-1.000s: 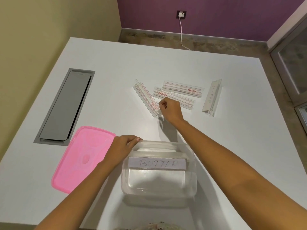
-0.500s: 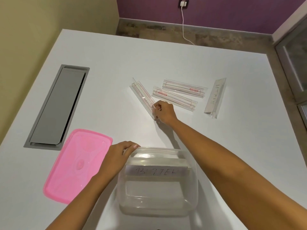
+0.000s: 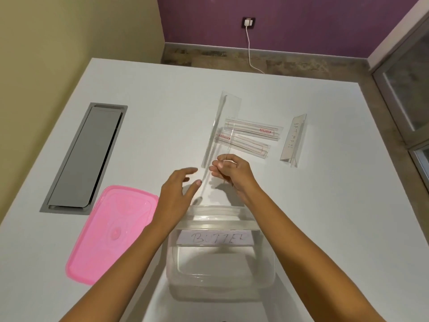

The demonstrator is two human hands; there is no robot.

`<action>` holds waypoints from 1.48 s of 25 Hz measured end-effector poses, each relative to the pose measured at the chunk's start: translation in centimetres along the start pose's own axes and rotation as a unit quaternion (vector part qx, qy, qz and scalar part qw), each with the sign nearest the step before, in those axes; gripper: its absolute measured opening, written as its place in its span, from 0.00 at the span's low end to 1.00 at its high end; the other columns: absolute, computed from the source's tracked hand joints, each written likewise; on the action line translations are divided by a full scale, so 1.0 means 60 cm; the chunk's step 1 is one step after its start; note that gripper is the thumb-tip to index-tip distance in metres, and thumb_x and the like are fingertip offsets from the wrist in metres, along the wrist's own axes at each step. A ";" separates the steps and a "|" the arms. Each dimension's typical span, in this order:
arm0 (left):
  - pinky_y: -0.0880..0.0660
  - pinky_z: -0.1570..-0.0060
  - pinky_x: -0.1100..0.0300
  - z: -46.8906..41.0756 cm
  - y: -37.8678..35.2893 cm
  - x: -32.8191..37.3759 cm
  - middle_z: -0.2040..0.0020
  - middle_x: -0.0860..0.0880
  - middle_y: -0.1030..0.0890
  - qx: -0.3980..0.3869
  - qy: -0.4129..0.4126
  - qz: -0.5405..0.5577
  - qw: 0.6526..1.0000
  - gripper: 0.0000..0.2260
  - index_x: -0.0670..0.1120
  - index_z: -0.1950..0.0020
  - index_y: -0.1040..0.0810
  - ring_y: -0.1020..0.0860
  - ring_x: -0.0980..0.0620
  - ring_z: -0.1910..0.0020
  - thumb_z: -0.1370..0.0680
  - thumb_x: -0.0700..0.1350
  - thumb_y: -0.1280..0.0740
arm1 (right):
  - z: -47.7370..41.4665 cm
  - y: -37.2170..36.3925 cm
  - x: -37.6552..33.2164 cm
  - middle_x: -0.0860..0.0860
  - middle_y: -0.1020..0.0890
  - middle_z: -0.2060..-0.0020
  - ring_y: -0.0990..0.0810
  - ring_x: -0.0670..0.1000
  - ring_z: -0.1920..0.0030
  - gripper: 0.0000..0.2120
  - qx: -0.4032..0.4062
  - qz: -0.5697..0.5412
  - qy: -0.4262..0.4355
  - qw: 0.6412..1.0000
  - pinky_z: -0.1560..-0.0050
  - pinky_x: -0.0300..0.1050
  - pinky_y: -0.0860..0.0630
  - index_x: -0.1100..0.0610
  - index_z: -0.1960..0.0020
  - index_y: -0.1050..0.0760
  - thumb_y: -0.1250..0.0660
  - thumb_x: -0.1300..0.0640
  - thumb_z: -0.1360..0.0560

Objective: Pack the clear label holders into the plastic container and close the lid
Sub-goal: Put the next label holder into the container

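Pinched between the thumb and fingers of the right hand (image 3: pixel 228 171), one clear label holder (image 3: pixel 222 133) is lifted off the white table (image 3: pixel 162 94), its long body pointing away from the person. Beside it the left hand (image 3: pixel 177 194) hovers with fingers spread, grasping nothing, its fingertips just short of the holder's near end.

Nearest the person sits the plastic container (image 3: pixel 220 273), open, with a holder lettered "BUTTER" (image 3: pixel 214 238) inside against its far wall. To its left the pink lid (image 3: pixel 109 231) lies flat on the table, apart from the container.

Beyond the hands, two holders with red print (image 3: pixel 253 130) lie side by side, and a holder lettered "BATMAN" (image 3: pixel 293 140) stands well to their right. A grey cable hatch (image 3: pixel 86 156) is set into the table at far left.
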State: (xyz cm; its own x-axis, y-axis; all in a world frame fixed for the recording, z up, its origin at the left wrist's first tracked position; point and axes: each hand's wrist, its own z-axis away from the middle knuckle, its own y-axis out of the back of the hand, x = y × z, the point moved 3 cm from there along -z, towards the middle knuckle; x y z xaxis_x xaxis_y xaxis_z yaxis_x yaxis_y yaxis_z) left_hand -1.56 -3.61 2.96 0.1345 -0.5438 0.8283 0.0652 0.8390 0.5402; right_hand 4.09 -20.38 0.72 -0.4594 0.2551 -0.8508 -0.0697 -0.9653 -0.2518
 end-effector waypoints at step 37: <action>0.29 0.36 0.44 0.150 0.013 -0.067 0.33 0.47 0.25 -0.018 0.166 0.080 0.983 0.20 0.51 0.30 0.31 0.28 0.49 0.33 0.21 0.37 0.39 | 0.267 0.112 0.079 0.48 0.24 0.41 0.24 0.49 0.43 0.35 -0.186 0.591 0.030 0.785 0.41 0.41 0.25 0.52 0.34 0.29 0.25 0.66 0.38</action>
State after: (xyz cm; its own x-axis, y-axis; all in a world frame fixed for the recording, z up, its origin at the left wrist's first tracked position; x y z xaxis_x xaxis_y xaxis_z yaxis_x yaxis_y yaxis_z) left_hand -10.96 -0.91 1.39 0.4610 -0.3739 0.8048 0.0513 0.9166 0.3964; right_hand -12.73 -26.55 2.38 0.0342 -0.7921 -0.6094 0.6426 -0.4496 0.6205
